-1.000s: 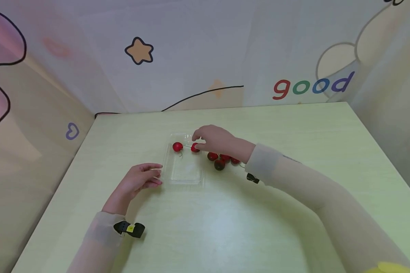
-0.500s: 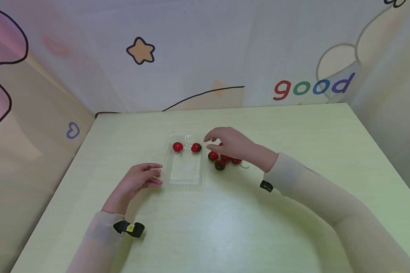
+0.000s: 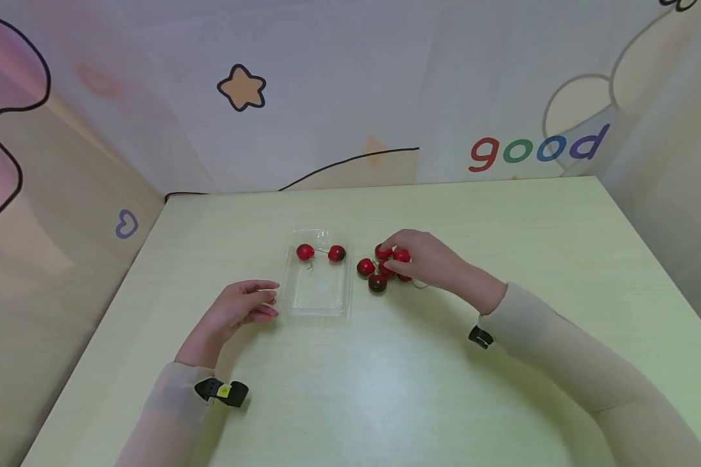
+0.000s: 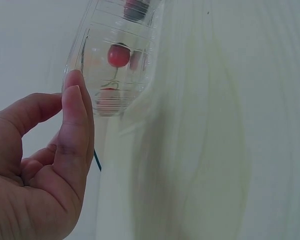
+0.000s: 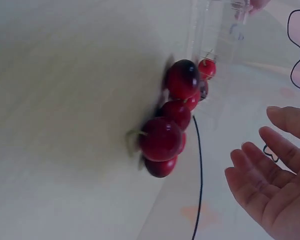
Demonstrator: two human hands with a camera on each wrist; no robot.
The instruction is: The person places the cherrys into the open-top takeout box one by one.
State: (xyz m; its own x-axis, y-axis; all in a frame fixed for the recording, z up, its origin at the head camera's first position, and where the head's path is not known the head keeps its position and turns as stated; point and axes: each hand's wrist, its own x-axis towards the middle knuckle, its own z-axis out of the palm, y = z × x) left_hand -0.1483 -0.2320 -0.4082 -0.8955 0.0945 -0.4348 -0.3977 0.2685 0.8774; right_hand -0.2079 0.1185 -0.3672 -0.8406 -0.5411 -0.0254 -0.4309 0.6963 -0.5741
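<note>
A clear plastic box (image 3: 317,292) stands on the table with two red cherries inside, one bright red cherry (image 3: 305,252) and one darker cherry (image 3: 336,253). At its left side is my left hand (image 3: 242,310), fingers mostly straight, fingertips right at the rim; the left wrist view also shows these fingers (image 4: 75,125) at the box edge. Several loose cherries (image 3: 377,283) lie in a cluster to the right of the box. Over that cluster hovers my right hand (image 3: 429,259), partly hiding it. In the right wrist view its fingers (image 5: 260,170) are spread, with nothing between them.
The pale wooden table (image 3: 350,402) meets a printed backdrop (image 3: 339,97) at its far edge. A thin green stem (image 3: 420,285) sticks out on the right of the cherry cluster. Each sleeve cuff carries a dark strap (image 3: 222,392).
My right hand has moved right, from the darker cherry in the box to above the loose cherries, leaving that cherry behind. My left hand and the box have stayed in place.
</note>
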